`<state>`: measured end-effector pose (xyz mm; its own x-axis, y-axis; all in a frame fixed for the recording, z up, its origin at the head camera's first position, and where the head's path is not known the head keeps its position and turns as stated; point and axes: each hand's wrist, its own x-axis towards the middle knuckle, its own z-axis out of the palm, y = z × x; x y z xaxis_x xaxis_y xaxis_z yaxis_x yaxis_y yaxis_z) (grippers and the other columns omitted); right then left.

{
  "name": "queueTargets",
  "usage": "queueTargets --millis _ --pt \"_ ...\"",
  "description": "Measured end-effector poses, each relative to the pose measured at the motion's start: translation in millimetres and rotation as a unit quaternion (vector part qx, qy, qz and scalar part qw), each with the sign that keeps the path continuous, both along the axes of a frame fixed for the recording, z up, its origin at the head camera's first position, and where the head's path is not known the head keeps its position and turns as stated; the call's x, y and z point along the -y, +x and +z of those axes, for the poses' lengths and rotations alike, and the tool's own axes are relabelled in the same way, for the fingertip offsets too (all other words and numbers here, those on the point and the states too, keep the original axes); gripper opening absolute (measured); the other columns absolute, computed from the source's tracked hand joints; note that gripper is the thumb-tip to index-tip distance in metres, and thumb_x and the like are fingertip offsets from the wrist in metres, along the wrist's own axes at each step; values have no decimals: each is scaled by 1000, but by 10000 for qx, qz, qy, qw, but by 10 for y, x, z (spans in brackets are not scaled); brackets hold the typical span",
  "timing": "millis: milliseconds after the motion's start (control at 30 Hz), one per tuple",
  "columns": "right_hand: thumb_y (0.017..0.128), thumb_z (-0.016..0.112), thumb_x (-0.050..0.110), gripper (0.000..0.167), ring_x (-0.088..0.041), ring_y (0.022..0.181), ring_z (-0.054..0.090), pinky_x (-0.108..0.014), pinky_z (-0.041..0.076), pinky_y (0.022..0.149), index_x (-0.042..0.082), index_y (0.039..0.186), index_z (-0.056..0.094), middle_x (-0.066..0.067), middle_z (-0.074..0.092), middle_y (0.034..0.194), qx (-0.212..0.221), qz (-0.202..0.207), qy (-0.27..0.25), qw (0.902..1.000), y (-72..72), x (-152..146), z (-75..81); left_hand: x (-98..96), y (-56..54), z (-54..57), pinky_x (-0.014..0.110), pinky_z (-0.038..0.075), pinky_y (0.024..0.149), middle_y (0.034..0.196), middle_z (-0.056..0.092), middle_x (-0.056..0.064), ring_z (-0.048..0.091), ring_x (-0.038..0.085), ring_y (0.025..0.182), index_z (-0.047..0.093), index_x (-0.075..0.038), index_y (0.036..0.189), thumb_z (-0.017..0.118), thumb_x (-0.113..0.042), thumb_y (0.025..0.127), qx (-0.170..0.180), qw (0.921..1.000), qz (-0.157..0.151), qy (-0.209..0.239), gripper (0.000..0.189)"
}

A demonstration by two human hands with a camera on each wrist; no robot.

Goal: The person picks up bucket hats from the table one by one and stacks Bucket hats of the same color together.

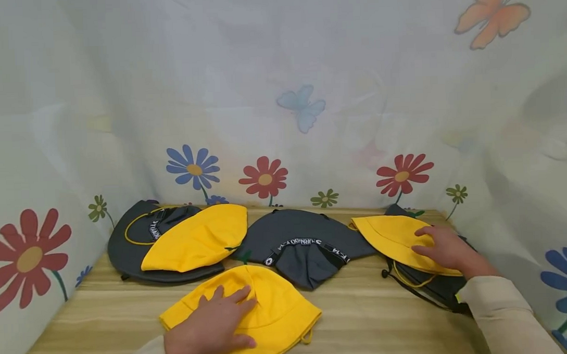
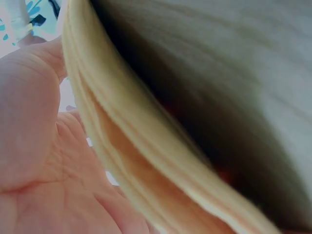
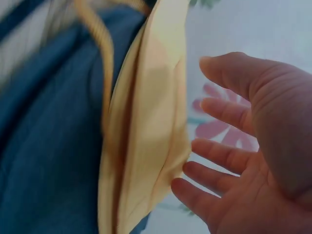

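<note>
A yellow bucket hat point(image 1: 281, 312) lies flattened at the front of the table, with a small green stem at its top. On its crown rests my left hand point(image 1: 213, 325), fingers spread. The left wrist view shows the hat's folded brim point(image 2: 141, 146) beside the palm. At the right, my right hand point(image 1: 443, 249) reaches over a second yellow hat point(image 1: 388, 236), which lies on a dark grey hat point(image 1: 437, 286) with a black cord. In the right wrist view, the fingers point(image 3: 214, 156) are loosely extended, fingertips right at the yellow fabric point(image 3: 161, 117).
A dark grey hat point(image 1: 309, 228) with a lettered band lies at the back middle. At the left, a third yellow hat point(image 1: 201, 240) sits on another dark grey hat point(image 1: 126, 250). A flower-printed white cloth point(image 1: 242, 69) encloses the wooden table point(image 1: 96, 324).
</note>
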<state>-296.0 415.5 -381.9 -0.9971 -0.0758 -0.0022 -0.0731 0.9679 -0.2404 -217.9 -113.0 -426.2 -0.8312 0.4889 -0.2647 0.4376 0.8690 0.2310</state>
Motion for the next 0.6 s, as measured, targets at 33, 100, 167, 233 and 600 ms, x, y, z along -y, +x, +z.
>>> queueTargets --millis 33,100,167,233,600 --pt "94 73 37 68 -58 122 45 -72 39 105 -12 135 52 -41 50 137 45 -95 -24 9999 -36 -46 -13 6 -2 -1 86 37 93 161 44 1 42 59 136 55 -30 147 73 -66 83 4 10000 3 -5 76" --pt "92 75 39 78 -59 120 45 -72 39 105 -17 139 45 -44 45 138 137 -263 -76 9995 -96 -128 -27 6 -6 -1 86 37 93 161 45 1 42 59 136 55 -31 147 74 -66 82 -5 10000 10 -10 76" --pt "90 77 44 92 -59 119 44 -71 39 107 -20 142 36 -46 39 140 351 -515 -231 9978 -110 -208 -56 -11 -1 -7 86 37 93 160 45 1 42 59 136 55 -31 147 74 -65 82 1 10000 4 -31 76" --pt "85 79 51 108 -57 116 45 -69 41 106 -23 143 27 -47 36 139 644 -748 -445 9941 -135 -262 -84 -18 4 -5 86 37 93 160 45 0 42 59 136 55 -31 147 74 -66 82 10 10000 19 -65 76" --pt "72 91 50 110 -48 104 49 -64 48 96 -13 139 30 -38 46 124 960 -1482 -1104 9781 -177 -277 -138 -16 7 7 85 37 95 162 42 0 42 55 136 53 -31 149 70 -68 84 29 9999 -28 -145 77"
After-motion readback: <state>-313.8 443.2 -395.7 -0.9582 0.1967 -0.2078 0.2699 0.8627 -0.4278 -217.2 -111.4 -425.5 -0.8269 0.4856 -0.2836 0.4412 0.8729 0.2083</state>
